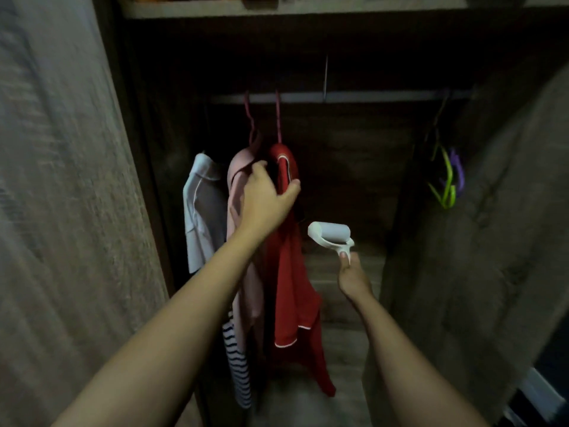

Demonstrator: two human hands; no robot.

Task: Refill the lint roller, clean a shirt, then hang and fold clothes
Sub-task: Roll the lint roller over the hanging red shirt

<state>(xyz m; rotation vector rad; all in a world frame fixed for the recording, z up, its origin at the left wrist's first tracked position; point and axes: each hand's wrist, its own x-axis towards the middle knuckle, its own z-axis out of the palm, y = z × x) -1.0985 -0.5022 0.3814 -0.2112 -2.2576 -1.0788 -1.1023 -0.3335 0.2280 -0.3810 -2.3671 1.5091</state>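
Left hand (264,198) curled round red shirt (292,288) at shoulder — likely soft, limp, light; best taken there. Right hand (354,278), right of red shirt, grips lint roller (329,234) handle — rigid.

Pretty dim in here, most of the light falls on the outside and the inside stays murky. It's an open wardrobe (354,143) in grey-brown wood grain. The left door (61,211) fills that whole side of the view, and the right door (492,241) angles in on the other side. A pale rail (385,96) runs across the dark back panel, with a shelf (308,7) well above it. The bottom board (338,334) has the same wood look. There's something pale at the lower right corner, can't tell what.
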